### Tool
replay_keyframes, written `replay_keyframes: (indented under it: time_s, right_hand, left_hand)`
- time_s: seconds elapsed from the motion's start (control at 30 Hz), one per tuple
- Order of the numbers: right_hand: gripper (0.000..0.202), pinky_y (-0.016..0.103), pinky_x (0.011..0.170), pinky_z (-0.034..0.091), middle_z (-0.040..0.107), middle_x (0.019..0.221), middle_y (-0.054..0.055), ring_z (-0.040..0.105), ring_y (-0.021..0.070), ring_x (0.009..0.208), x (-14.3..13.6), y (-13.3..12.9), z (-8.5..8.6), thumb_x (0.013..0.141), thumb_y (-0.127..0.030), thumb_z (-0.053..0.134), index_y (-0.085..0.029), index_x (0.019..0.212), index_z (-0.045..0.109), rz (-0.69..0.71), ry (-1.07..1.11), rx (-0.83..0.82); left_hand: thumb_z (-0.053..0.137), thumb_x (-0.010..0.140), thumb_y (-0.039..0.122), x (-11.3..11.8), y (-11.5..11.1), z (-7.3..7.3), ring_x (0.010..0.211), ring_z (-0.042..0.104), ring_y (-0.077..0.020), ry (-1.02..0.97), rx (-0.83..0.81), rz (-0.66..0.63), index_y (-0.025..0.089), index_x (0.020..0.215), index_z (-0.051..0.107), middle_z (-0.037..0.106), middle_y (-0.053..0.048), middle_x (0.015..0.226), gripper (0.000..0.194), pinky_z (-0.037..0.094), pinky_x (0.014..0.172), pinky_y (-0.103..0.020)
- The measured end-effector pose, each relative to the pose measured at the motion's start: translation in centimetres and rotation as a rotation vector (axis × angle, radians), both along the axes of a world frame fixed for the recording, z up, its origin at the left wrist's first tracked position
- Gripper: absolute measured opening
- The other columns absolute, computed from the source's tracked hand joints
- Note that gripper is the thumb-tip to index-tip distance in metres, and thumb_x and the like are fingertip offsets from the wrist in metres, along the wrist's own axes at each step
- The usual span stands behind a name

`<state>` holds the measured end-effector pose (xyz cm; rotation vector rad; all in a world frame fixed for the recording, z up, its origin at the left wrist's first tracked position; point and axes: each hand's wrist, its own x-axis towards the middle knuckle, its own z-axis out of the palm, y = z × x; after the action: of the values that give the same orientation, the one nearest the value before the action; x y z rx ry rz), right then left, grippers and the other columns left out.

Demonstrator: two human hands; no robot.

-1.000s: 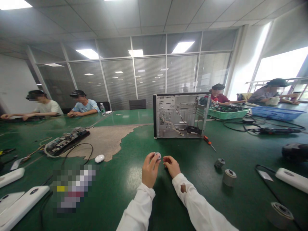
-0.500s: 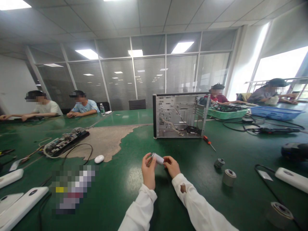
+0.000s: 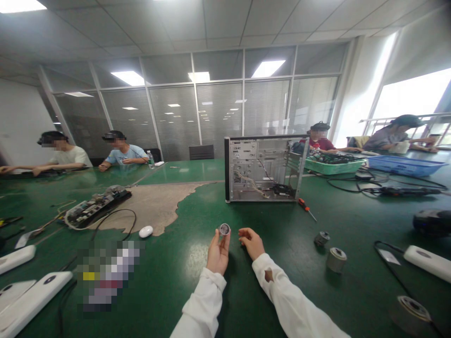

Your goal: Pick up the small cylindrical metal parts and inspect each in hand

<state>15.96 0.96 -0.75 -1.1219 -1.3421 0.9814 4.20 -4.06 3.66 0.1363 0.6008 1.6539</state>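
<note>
My left hand [image 3: 218,253] holds a small metal cylinder [image 3: 224,229] between thumb and fingers, its round end facing me. Just right of it, my right hand [image 3: 251,242] hovers apart from the cylinder, fingers bent close together; whether anything tiny is between the fingertips cannot be made out. To the right on the green table [image 3: 282,230] stand a small metal part [image 3: 322,238] and a wider grey cylinder [image 3: 336,260], with another grey cylinder [image 3: 411,315] nearer the lower right corner.
An open computer case [image 3: 264,170] stands beyond my hands, a red screwdriver [image 3: 307,209] beside it. Green [image 3: 334,165] and blue [image 3: 405,165] baskets sit back right. At left lie a circuit assembly [image 3: 97,206], a white oval object [image 3: 145,231] and white devices. Several people sit around.
My left hand has turned the cylinder from lying sideways to end-on towards me. My right hand, which was at its end, is now apart from it.
</note>
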Motion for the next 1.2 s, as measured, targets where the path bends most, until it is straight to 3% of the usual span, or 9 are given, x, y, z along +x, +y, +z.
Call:
replay_keyframes:
  time_s: [0.23, 0.37, 0.6, 0.7, 0.87, 1.0, 1.1, 1.2]
  right_hand:
    - [0.025, 0.028, 0.056, 0.048, 0.064, 0.074, 0.002, 0.060, 0.0182, 0.069, 0.1, -0.1, 0.1, 0.054, -0.018, 0.047, -0.019, 0.076, 0.059, 0.006, 0.003, 0.008]
    - [0.025, 0.028, 0.058, 0.048, 0.065, 0.073, 0.002, 0.060, 0.0181, 0.069, 0.1, -0.1, 0.1, 0.054, -0.018, 0.047, -0.019, 0.076, 0.059, 0.005, 0.000, 0.008]
    - [0.028, 0.027, 0.058, 0.047, 0.065, 0.073, 0.001, 0.059, 0.0172, 0.070, 0.0, 0.0, 0.0, 0.052, -0.018, 0.047, -0.019, 0.076, 0.059, -0.006, -0.019, 0.002]
    - [0.028, 0.027, 0.057, 0.046, 0.064, 0.074, 0.002, 0.059, 0.0171, 0.069, 0.0, 0.0, 0.0, 0.052, -0.018, 0.046, -0.018, 0.077, 0.058, -0.006, -0.030, 0.003]
    - [0.026, 0.028, 0.060, 0.046, 0.064, 0.072, 0.002, 0.059, 0.0175, 0.068, 0.1, -0.1, 0.2, 0.053, -0.017, 0.046, -0.018, 0.076, 0.058, -0.007, -0.046, 0.013]
    - [0.026, 0.028, 0.064, 0.046, 0.064, 0.073, 0.002, 0.059, 0.0178, 0.070, 0.1, -0.2, 0.3, 0.053, -0.016, 0.045, -0.018, 0.076, 0.058, -0.002, -0.049, 0.024]
    - [0.026, 0.027, 0.062, 0.046, 0.063, 0.073, 0.002, 0.058, 0.0177, 0.070, 0.1, -0.3, 0.4, 0.053, -0.015, 0.045, -0.018, 0.075, 0.057, 0.005, -0.054, 0.030]
    - [0.023, 0.027, 0.061, 0.045, 0.063, 0.072, 0.002, 0.058, 0.0174, 0.069, 0.1, -0.4, 0.6, 0.054, -0.016, 0.045, -0.019, 0.074, 0.058, 0.006, -0.061, 0.042]
  left_hand:
    - [0.046, 0.079, 0.016, -0.4, -0.1, 0.2, 0.074, 0.063, -0.0143, -0.084, -0.012, -0.112, 0.006, 0.095, 0.054, 0.064, -0.009, 0.076, 0.020, 0.054, 0.058, -0.016]
    - [0.041, 0.079, 0.016, -0.6, -0.7, 0.8, 0.073, 0.062, -0.0127, -0.144, 0.047, -0.249, 0.002, 0.099, 0.053, 0.062, -0.013, 0.078, 0.027, 0.052, 0.060, -0.014]
    - [0.045, 0.078, 0.025, -0.6, -1.9, 2.5, 0.064, 0.061, -0.0086, 0.014, 0.212, -0.446, 0.009, 0.106, 0.051, 0.061, -0.011, 0.082, 0.032, 0.050, 0.057, -0.013]
    - [0.050, 0.076, 0.026, -0.5, -2.0, 2.7, 0.066, 0.061, -0.0118, 0.208, 0.288, -0.411, 0.012, 0.105, 0.049, 0.061, -0.009, 0.082, 0.032, 0.050, 0.059, -0.019]
    - [0.053, 0.073, 0.028, -0.4, -1.7, 2.4, 0.074, 0.059, -0.0161, 0.645, 0.372, -0.201, 0.018, 0.103, 0.046, 0.058, -0.006, 0.087, 0.032, 0.050, 0.063, -0.027]
    - [0.051, 0.075, 0.028, -0.4, -1.6, 1.9, 0.081, 0.057, -0.0157, 1.211, 0.432, 0.011, 0.020, 0.103, 0.047, 0.053, -0.006, 0.097, 0.030, 0.050, 0.067, -0.028]
    - [0.046, 0.077, 0.026, -0.3, -1.9, 1.6, 0.090, 0.053, -0.0165, 1.661, 0.572, 0.167, 0.021, 0.103, 0.049, 0.050, -0.007, 0.100, 0.027, 0.047, 0.077, -0.031]
    - [0.044, 0.078, 0.022, -0.1, -2.2, 1.4, 0.093, 0.051, -0.0167, 1.982, 0.705, 0.315, 0.021, 0.106, 0.049, 0.049, -0.008, 0.101, 0.028, 0.045, 0.081, -0.031]
